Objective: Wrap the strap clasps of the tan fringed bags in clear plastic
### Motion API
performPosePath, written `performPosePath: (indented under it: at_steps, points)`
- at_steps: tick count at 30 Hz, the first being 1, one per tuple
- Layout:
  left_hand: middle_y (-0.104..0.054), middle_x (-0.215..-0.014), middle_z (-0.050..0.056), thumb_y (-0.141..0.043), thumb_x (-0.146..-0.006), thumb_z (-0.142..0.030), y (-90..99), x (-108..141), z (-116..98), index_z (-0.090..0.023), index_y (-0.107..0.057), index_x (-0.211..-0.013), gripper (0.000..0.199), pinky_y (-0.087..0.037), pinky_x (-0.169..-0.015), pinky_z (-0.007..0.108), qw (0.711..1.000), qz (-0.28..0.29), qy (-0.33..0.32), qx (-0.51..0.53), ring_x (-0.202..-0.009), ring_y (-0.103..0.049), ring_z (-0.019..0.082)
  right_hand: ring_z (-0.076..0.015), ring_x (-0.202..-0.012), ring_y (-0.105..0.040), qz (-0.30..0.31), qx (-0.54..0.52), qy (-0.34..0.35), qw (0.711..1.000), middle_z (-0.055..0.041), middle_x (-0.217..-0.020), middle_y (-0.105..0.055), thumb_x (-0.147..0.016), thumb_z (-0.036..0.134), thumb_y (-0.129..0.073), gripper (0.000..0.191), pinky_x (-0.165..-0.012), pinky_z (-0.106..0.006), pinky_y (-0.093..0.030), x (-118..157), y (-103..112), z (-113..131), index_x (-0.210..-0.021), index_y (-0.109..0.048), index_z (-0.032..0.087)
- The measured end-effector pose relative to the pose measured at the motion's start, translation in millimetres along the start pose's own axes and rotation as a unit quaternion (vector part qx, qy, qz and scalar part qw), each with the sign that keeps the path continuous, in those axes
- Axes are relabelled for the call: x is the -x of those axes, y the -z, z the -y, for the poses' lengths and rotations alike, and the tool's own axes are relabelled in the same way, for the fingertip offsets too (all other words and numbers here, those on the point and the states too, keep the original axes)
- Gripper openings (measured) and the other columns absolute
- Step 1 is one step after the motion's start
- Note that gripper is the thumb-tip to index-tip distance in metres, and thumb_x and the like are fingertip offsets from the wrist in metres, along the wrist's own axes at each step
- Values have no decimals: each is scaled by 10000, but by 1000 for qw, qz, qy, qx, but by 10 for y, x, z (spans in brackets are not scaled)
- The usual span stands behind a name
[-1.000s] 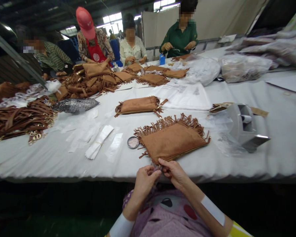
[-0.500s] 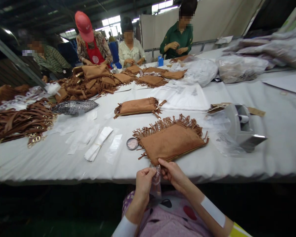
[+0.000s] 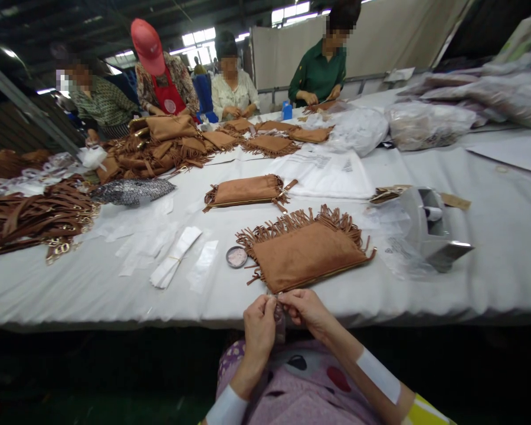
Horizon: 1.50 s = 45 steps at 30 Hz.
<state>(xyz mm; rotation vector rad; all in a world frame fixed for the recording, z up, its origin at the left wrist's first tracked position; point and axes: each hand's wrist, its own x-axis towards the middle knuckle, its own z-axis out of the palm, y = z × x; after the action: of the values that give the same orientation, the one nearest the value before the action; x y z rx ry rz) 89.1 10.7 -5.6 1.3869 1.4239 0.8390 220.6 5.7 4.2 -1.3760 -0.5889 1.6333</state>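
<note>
A brown fringed pouch lies near the table's front edge, its fringe pointing away from me. At its near left corner both hands meet, fingertips pinched together. My left hand is closed on a small clear plastic bag that hangs between the hands. My right hand is closed too, its fingertips at the pouch's corner; what they pinch is too small to make out. A round dish with pinkish content sits left of the pouch. Farther back lies a second brown pouch.
White paper strips and clear film pieces lie at the left, near brown straps and piled pouches. A grey tape dispenser stands at the right. Plastic-wrapped bundles lie behind it. Several people work across the table.
My right hand's index finger has come off the pouch's surface and now pinches with the thumb, nearer my left hand. Across the table, the hands of the person in green have moved apart.
</note>
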Motion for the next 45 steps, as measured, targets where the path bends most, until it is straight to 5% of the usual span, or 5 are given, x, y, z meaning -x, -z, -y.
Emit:
performPosePath:
  at_steps: [10, 15, 25, 34, 45]
  points:
    - [-647, -642, 58, -566, -720, -645, 45, 108, -76, -90, -631, -840, 572, -462, -528, 235, 930, 121, 180, 295, -514, -566, 115, -41, -353, -386, 27, -39, -17, 999, 43, -411, -483, -636, 365, -720, 320, -363, -181, -266, -25, -40, -36, -503, -526, 149]
    - [-619, -603, 5, -694, -670, -505, -49, 96, -21, -118, -622, -760, 404, -407, -470, 176, 938, 58, 143, 311, -477, -517, 74, -48, -373, -415, 60, -48, -2, 997, 48, -413, -471, -632, 379, -724, 357, -379, -179, -292, -8, -44, -25, -477, -494, 153]
    - [-707, -734, 24, -495, -866, -390, -74, 173, -6, -157, -711, -928, 324, -481, -548, 218, 995, -77, -65, -2, -533, -579, 115, -43, -342, -412, 13, -7, 8, 1000, 41, -400, -500, -636, 316, -679, 258, -359, -168, -308, -61, -50, -88, -492, -557, 140]
    - [-689, -1055, 126, -369, -904, -88, -86, 235, 395, -145, -432, -1352, 456, -550, -828, 268, 897, -77, -378, -217, -948, -659, 164, -44, -355, -453, 11, -45, -33, 998, 23, -422, -548, -623, 244, -703, 191, -358, -142, -353, -22, -34, -34, -517, -592, 130]
    - [-651, -1066, 185, -325, -869, -48, -62, 265, 376, -111, -317, -1414, 549, -571, -794, 336, 867, -21, -338, -366, -943, -662, 236, -51, -423, -465, 41, -70, 4, 997, 18, -506, -568, -645, 409, -751, 316, -412, -166, -379, 49, -22, -35, -606, -610, 129]
